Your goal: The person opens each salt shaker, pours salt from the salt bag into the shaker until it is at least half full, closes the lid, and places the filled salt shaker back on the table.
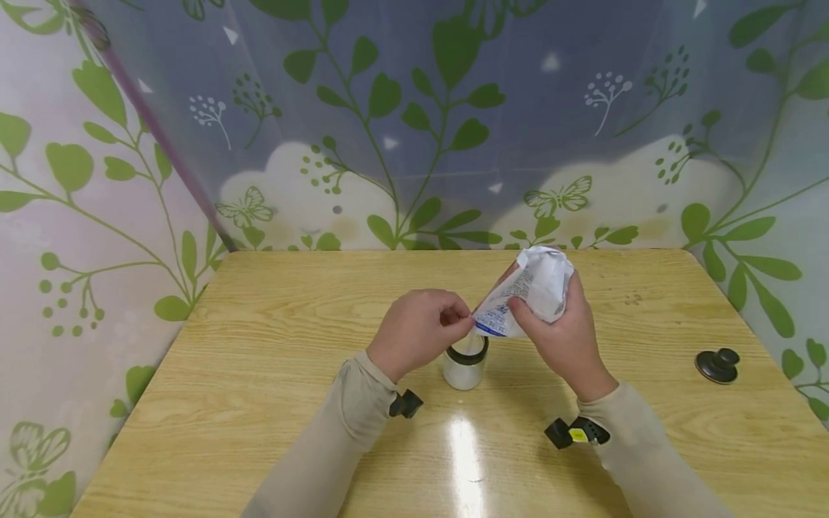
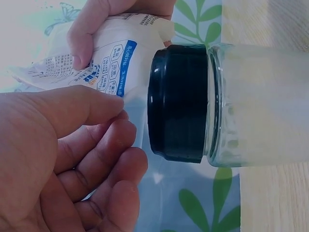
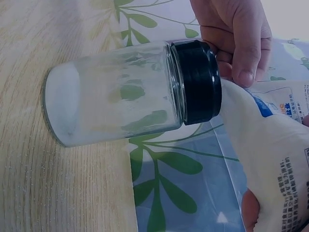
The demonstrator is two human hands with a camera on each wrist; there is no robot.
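Above the middle of the wooden counter (image 1: 272,345), the right hand (image 1: 560,334) grips a white printed pouch (image 1: 531,291), fingers curled round its crumpled body and tilting its lower corner down. The left hand (image 1: 417,331) pinches that lower corner between thumb and fingertips, just over the mouth of a small glass jar (image 1: 464,363). The jar stands upright on the counter directly beneath the two hands, its neck ringed by a black collar (image 2: 177,101), with white powder lying in the bottom. The pouch looks soft and light, a thin film that buckles wherever it is squeezed, so it is best held round the bulk with one hand and steered at the corner with the other, as it is now. The jar seems stiff, smooth and breakable; its black collar or its straight wall would give the surest hold. Well apart, near the right edge of the counter, lies a dark knobbed lid (image 1: 717,365).
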